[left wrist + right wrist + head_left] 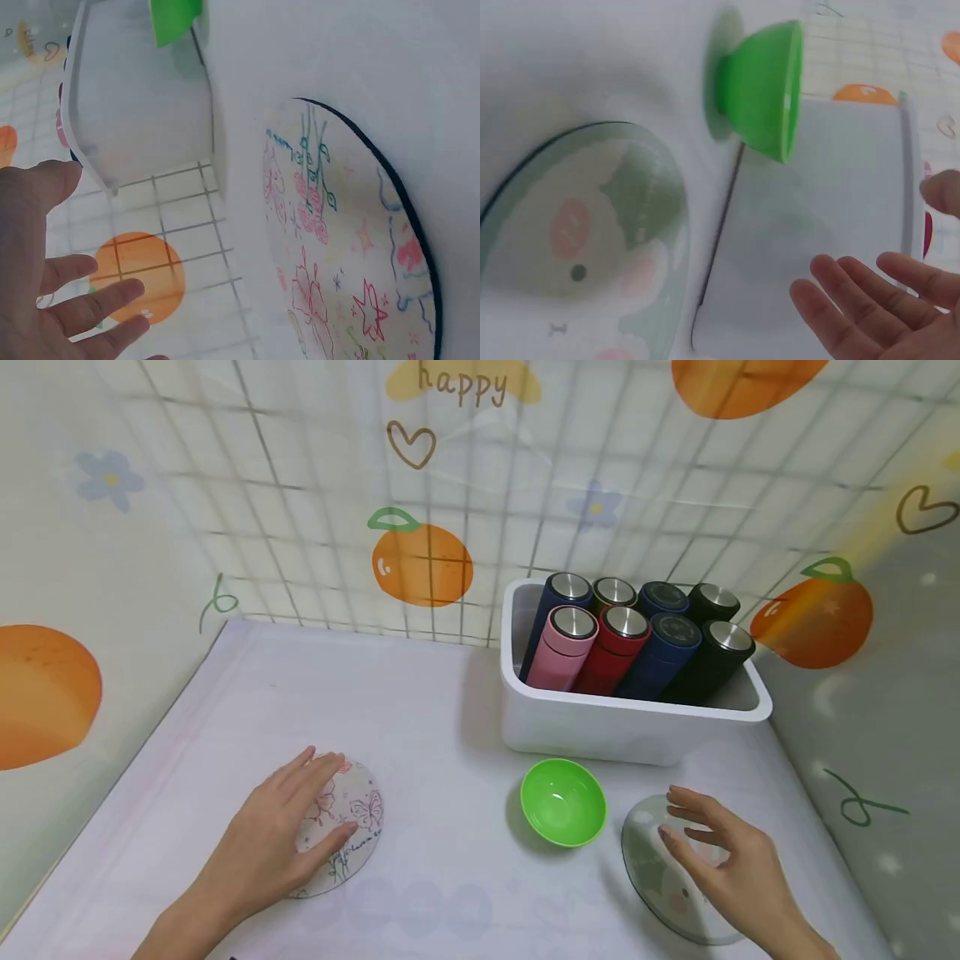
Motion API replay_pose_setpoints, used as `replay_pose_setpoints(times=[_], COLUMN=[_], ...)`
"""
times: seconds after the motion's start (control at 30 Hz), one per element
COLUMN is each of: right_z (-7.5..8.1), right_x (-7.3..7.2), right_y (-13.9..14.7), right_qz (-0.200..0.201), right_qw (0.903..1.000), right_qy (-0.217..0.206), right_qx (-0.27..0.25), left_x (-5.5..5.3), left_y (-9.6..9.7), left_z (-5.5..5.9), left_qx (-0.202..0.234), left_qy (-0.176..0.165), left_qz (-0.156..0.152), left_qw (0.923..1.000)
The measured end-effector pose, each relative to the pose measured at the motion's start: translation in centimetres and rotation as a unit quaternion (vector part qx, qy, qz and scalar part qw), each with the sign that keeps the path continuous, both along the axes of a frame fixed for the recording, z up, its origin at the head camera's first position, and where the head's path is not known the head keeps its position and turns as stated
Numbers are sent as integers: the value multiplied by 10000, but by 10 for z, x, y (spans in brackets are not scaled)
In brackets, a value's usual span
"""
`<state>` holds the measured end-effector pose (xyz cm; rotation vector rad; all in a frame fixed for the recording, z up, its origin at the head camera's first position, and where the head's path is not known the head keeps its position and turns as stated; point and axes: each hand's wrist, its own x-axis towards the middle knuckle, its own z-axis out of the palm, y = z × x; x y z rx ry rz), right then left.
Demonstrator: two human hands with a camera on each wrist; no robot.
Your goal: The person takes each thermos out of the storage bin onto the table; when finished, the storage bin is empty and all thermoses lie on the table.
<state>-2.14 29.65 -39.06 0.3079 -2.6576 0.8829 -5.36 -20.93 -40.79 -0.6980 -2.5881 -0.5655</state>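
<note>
My left hand (281, 831) hovers over a round mat (363, 852) drawn with butterflies and flowers; its fingers are spread and hold nothing. In the left wrist view the same mat lies flat on the table, apart from the fingers. On the other side, my right hand (738, 864) is above a round green mat (648, 852) with a pale cartoon figure, fingers loosely bent, thumb apart. Nothing is in that hand in the right wrist view (885, 307). Between the hands stands a bright green bowl (562, 803), upright, its inside showing.
Behind the bowl is a white bin (600, 727) with several upright flasks, among them a pink flask (561, 652), a red flask (611, 652) and a dark blue flask (660, 652). A printed curtain (315, 485) over a wire grid stands behind the white table (337, 685).
</note>
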Motion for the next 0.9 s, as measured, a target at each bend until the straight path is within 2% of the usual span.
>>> replay_pose_setpoints(times=[0.13,0.33,0.53,0.77,0.9], right_z=[8,17,23,33,44], right_x=[-4,-11,-18,-27,-34], right_y=[8,23,34,43,50], right_qz=[-241,-607,-617,-1159,-1226], right_qw=[9976,9884,9834,9752,9669], right_qy=[-319,-722,-485,-360,-218], right_qx=[-564,-1186,-1635,-1851,-2226], left_x=[0,1,2,-1,-2], left_y=[1,8,12,19,23], left_z=[1,-2,-3,1,5], left_qx=[290,674,863,1020,1017], left_qy=[13,-241,-355,-369,-383], left_qz=[20,96,47,-49,-34], left_qw=[9996,9974,9956,9941,9941])
